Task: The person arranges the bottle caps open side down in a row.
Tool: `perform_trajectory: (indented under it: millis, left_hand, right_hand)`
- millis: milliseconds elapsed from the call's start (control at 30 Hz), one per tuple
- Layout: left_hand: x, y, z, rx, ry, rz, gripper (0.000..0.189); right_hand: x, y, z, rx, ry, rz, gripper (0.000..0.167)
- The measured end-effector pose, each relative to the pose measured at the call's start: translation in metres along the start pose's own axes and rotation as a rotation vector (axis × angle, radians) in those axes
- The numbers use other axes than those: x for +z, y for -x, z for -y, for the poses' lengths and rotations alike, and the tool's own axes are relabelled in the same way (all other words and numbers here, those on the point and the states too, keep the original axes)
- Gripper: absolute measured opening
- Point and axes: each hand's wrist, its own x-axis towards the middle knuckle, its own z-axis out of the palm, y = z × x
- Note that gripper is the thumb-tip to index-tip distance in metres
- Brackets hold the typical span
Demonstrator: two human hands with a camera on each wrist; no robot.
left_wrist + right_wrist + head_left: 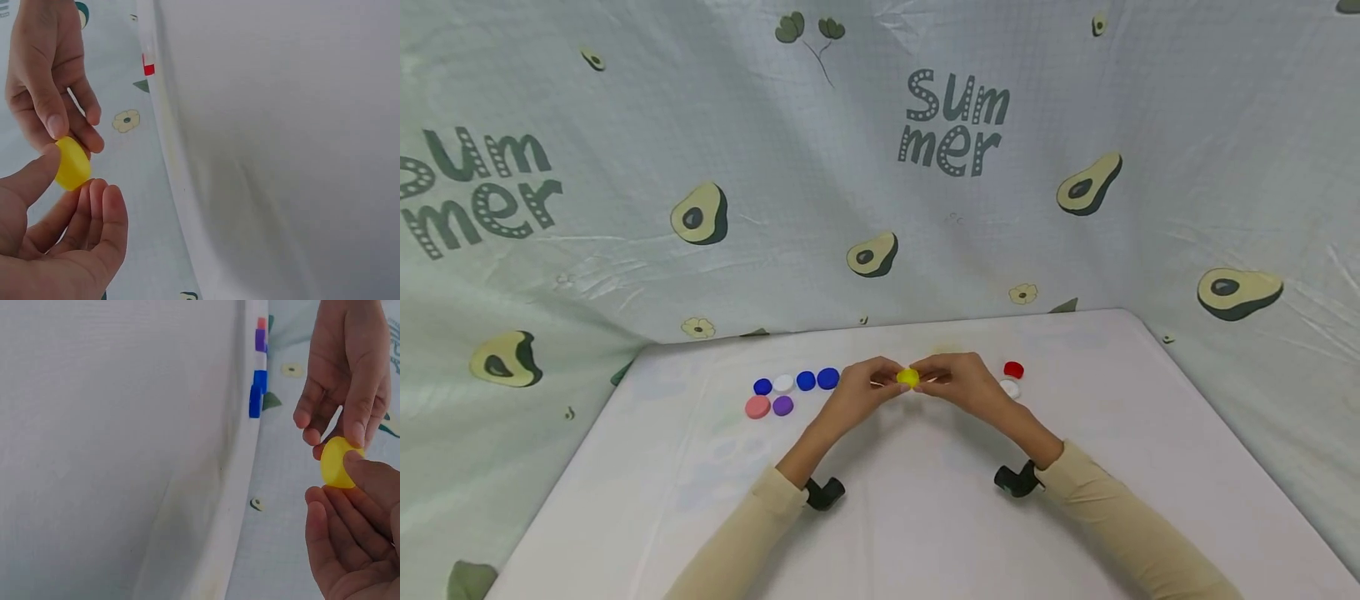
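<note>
A small round yellow bottle cap (907,378) is held up over the far part of the table between both hands. My left hand (859,395) pinches it from the left with thumb and fingertips. From the opposite side my right hand (972,387) pinches the same cap. In the left wrist view the yellow cap (74,164) shows its domed side, with the left thumb on its edge. The right wrist view has the cap (340,462) tilted, the right thumb on its rim and fingers beneath.
Left of the hands lie several caps: blue ones (806,381), a white one (783,383), a pink one (757,407) and a purple one (783,406). To the right are a red cap (1013,369) and a white cap (1010,388). A printed curtain (805,175) hangs behind the white table (917,517).
</note>
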Motion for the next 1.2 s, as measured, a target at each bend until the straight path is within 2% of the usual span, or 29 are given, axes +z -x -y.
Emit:
perform_trajectory:
  millis: [233, 400, 567, 700, 800, 900, 1033, 1200]
  left_hand:
    - [-0.009, 0.008, 0.009, -0.061, 0.044, 0.003, 0.029]
    - [-0.017, 0.016, 0.013, -0.107, 0.11, 0.026, 0.032]
    - [-0.026, 0.023, 0.014, -0.107, 0.14, 0.037, 0.034]
    - [-0.033, 0.029, 0.016, -0.096, 0.121, 0.006, 0.034]
    - [-0.039, 0.034, 0.018, -0.043, 0.103, -0.05, 0.029]
    - [-0.045, 0.038, 0.022, 0.058, 0.121, -0.112, 0.026]
    - [-0.051, 0.045, 0.027, 0.17, 0.144, -0.159, 0.035]
    - [-0.056, 0.052, 0.036, 0.239, 0.106, -0.201, 0.038]
  right_hand:
    - [0.01, -0.005, 0.003, -0.082, -0.057, 0.016, 0.042]
    - [0.02, -0.013, 0.005, -0.132, -0.078, -0.007, 0.039]
    - [0.029, -0.02, 0.011, -0.141, -0.079, -0.033, 0.035]
    - [0.037, -0.025, 0.017, -0.133, -0.076, -0.035, 0.031]
    - [0.044, -0.03, 0.021, -0.113, -0.071, -0.029, 0.029]
    - [0.051, -0.034, 0.024, -0.083, -0.066, -0.031, 0.025]
    - [0.06, -0.039, 0.029, -0.056, -0.087, -0.048, 0.026]
    - [0.069, -0.042, 0.034, -0.075, -0.105, -0.03, 0.032]
